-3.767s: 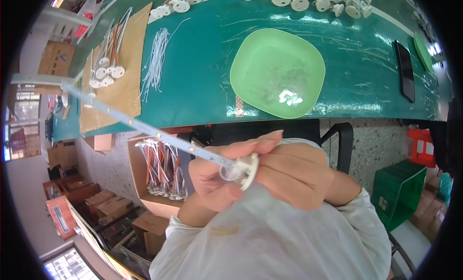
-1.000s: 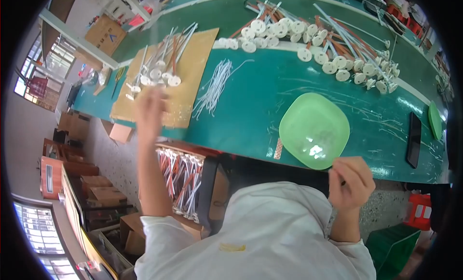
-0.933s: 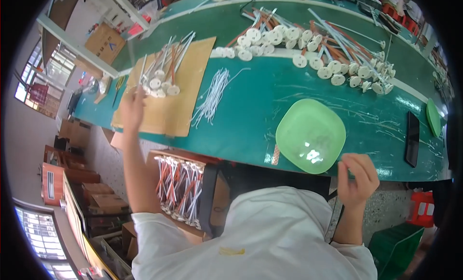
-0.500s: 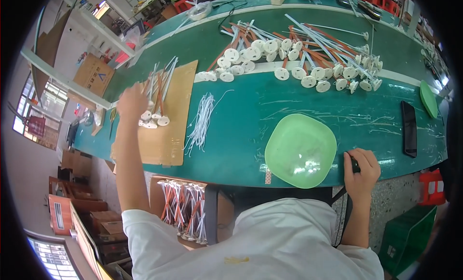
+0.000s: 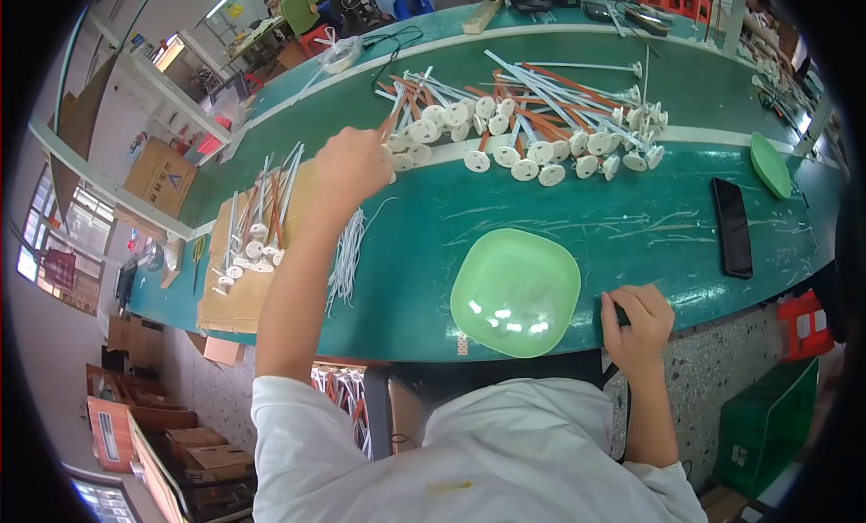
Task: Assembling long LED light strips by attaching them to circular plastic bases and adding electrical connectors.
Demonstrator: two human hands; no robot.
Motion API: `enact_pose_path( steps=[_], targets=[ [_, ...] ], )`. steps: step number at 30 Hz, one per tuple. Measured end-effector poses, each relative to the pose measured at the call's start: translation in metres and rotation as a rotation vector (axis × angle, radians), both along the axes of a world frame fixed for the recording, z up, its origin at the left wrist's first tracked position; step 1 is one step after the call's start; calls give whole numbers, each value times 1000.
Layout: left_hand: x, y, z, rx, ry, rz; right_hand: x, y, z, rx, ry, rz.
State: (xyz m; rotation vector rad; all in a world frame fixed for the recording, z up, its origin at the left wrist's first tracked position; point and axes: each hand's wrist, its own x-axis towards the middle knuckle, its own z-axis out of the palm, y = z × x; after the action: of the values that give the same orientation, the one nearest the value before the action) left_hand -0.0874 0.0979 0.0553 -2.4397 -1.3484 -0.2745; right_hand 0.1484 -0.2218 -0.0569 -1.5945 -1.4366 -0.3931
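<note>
My left hand (image 5: 352,169) reaches to the left end of a pile of white and orange-brown sticks with round white discs (image 5: 523,169) on their ends. Its fingers curl against the nearest sticks; what lies in them is hidden. A smaller group of such sticks (image 5: 255,230) lies on a cardboard sheet (image 5: 236,314), left of my left forearm. Beside that forearm is a bundle of thin white strands (image 5: 346,261). My right hand (image 5: 639,325) rests at the table's near edge, fingers curled round a small dark thing that barely shows. A light-green square dish (image 5: 516,293) stands between my arms.
On the right lie a black phone (image 5: 732,228) and a second green dish (image 5: 769,166). Scissors (image 5: 198,263) lie left of the cardboard. Below the table edge, a box holds more sticks (image 5: 343,392). A green crate (image 5: 769,433) and red stool (image 5: 807,329) stand at right.
My left hand has moved right, from the sticks on the cardboard to the larger pile. My right hand still lies at the table edge. The whole view has shifted slightly.
</note>
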Motion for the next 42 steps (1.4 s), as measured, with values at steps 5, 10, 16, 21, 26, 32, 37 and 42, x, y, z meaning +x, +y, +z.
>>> enact_pose_path(
  steps=[5, 10, 16, 21, 26, 32, 37, 42],
  targets=[
    [-41, -89, -11, -351, -661, -71, -2, 2, -5, 36, 51, 9],
    [-65, -216, -68, -919, -2263, -195, -61, 10, 22, 210, 151, 344],
    [-35, -276, -83, -1391, -2474, -478, -110, 40, 25, 376, 129, 701],
    [-49, -278, -96, -1441, -2004, -601, -116, 25, 20, 372, 225, 652],
    [-50, -280, -115, -1540, -2070, -797, -117, 19, 20, 351, 183, 709],
    [-63, -270, -137, -1712, -1982, -914, -122, 22, 17, 365, 133, 760],
    [-63, -267, -132, -1699, -1990, -983, -124, 19, 21, 264, 326, 773],
    [-65, -261, -127, -1429, -1869, -955, -113, 18, 18, 133, 524, 879]
  ],
)
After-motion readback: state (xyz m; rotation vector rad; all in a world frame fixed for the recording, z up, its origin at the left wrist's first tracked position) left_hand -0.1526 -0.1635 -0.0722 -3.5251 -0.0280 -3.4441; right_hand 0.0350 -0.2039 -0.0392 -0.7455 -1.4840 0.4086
